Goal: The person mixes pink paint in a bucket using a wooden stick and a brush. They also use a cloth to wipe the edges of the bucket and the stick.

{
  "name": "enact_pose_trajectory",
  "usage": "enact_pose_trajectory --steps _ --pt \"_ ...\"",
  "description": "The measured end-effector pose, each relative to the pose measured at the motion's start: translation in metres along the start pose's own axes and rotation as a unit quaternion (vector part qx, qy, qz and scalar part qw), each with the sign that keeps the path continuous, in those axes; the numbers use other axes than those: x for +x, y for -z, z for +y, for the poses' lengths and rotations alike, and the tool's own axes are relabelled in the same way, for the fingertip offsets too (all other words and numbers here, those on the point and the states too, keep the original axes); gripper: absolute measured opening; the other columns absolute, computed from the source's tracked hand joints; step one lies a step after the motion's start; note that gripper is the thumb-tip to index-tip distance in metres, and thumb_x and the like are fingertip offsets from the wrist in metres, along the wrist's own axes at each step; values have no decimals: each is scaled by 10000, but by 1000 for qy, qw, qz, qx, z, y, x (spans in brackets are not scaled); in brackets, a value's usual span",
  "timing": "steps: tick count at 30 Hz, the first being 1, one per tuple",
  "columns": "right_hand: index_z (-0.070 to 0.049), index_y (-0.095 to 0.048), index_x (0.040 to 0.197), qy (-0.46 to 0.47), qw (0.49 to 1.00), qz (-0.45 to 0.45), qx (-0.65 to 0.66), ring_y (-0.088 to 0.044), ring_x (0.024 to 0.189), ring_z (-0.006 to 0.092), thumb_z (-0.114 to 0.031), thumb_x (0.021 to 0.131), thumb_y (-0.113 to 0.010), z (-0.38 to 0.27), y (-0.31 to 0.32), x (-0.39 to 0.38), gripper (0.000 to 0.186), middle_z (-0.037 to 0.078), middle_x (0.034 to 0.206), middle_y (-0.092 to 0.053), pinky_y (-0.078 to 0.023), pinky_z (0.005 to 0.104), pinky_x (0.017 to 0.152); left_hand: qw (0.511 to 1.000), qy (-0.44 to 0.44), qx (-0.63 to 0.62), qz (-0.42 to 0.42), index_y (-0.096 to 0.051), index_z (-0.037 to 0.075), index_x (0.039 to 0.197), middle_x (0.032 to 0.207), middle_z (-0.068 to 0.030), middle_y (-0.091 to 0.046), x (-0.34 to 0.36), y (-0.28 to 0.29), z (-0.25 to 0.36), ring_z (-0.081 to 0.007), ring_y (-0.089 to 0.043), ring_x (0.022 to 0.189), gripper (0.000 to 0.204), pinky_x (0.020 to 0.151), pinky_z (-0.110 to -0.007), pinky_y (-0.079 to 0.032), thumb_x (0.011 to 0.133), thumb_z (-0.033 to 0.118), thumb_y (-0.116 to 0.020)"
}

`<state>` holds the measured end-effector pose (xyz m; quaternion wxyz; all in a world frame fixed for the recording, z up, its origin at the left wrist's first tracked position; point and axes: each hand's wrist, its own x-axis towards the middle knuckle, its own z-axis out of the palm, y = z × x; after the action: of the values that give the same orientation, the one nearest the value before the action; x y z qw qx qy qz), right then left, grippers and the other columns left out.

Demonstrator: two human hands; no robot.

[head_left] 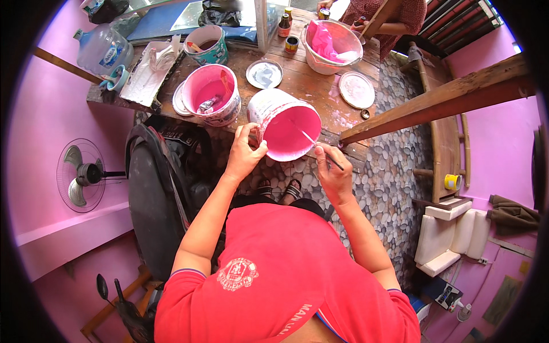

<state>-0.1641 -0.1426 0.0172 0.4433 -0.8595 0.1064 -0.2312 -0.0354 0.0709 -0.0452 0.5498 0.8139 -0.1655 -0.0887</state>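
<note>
A white bucket [261, 110] with pink paint inside is tipped on its side toward me at the table's near edge. My left hand [246, 153] grips its rim on the left. In my right hand [335, 176] is a thin stick [309, 138] with a dark lower end, pinched between the fingers. Its pale upper part reaches into the bucket's mouth. Just left of this bucket stands a second patterned bucket [227, 114] of pink paint, with a crumpled silvery thing [208, 105] and a wooden stirrer [225, 81] in it.
On the wooden table [320, 91] are a teal patterned bucket [215, 56], paint-smeared lids [264, 74], small bottles and a bowl [320, 67] with pink plastic. Another person [400, 20] is beyond it. A wooden post [440, 103] slants at right; a dark motorbike seat [154, 200] stands left.
</note>
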Motion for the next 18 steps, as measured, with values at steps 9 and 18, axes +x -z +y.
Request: enact_pose_trajectory --steps 9,18 --pt "-4 -688 1035 67 996 1 -53 -706 842 353 -77 961 -672 -19 -31 -8 105 171 972 -711 -572 393 726 999 -30 -7 -14 -557 54 1281 1140 -111 -549 4 8 -10 -195 -652 846 504 772 -330 -554 832 165 -758" --pt "-4 -685 1026 77 996 -16 -43 -706 838 353 -85 965 -670 -24 -34 -11 103 165 948 -713 -570 392 722 1000 -11 -2 -29 -565 62 1264 1172 -130 -552 7 8 -10 -261 -655 952 490 857 -363 -544 834 204 -753"
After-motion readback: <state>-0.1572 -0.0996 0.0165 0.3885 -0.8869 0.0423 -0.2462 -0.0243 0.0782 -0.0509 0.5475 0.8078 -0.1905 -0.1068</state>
